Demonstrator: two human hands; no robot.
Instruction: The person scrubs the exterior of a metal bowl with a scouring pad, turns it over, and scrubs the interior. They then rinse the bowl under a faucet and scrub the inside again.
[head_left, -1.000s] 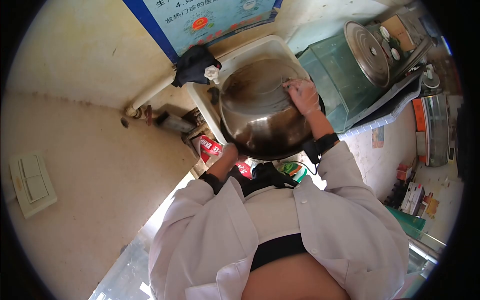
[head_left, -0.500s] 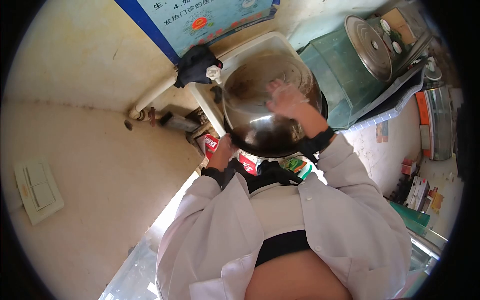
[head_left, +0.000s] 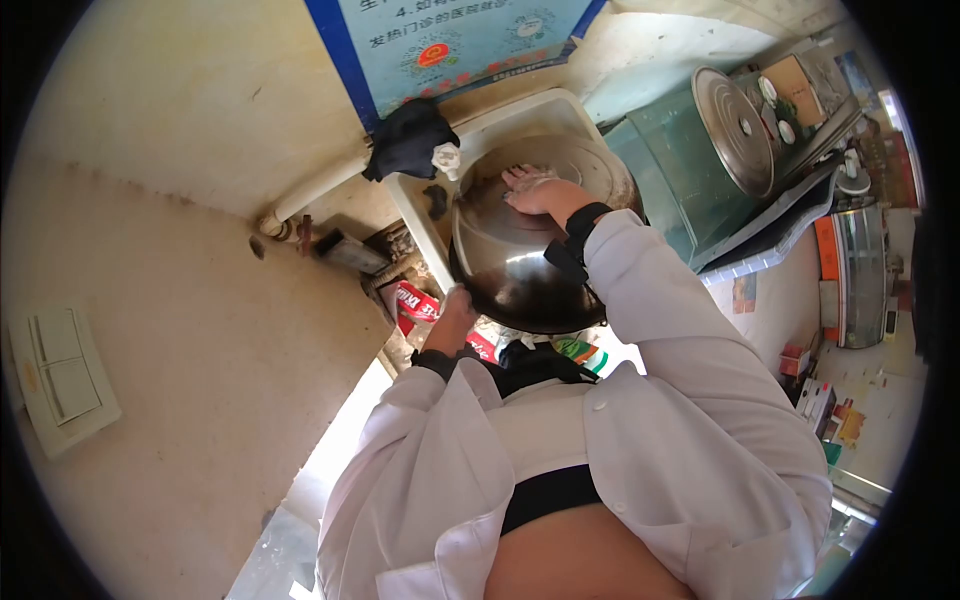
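A large dark metal pan (head_left: 540,270) rests tilted over a pale sink (head_left: 563,103), under a tap (head_left: 446,157) wrapped in dark cloth. My right hand (head_left: 528,190) lies inside the pan with its fingers spread against the inner surface; it looks wet. At the pan's near left edge is my left hand (head_left: 457,307), its fingers curled at the rim and partly hidden.
A glass case (head_left: 665,165) stands right of the sink with a round metal lid (head_left: 735,130) on top. Red packaging (head_left: 417,301) lies below the sink's left corner. A pipe (head_left: 318,190) runs along the wall, below a blue poster (head_left: 465,45).
My right hand has moved left across the inside of the pan and its forearm reaches further in. My left hand stays at the rim. The whole view has shifted slightly.
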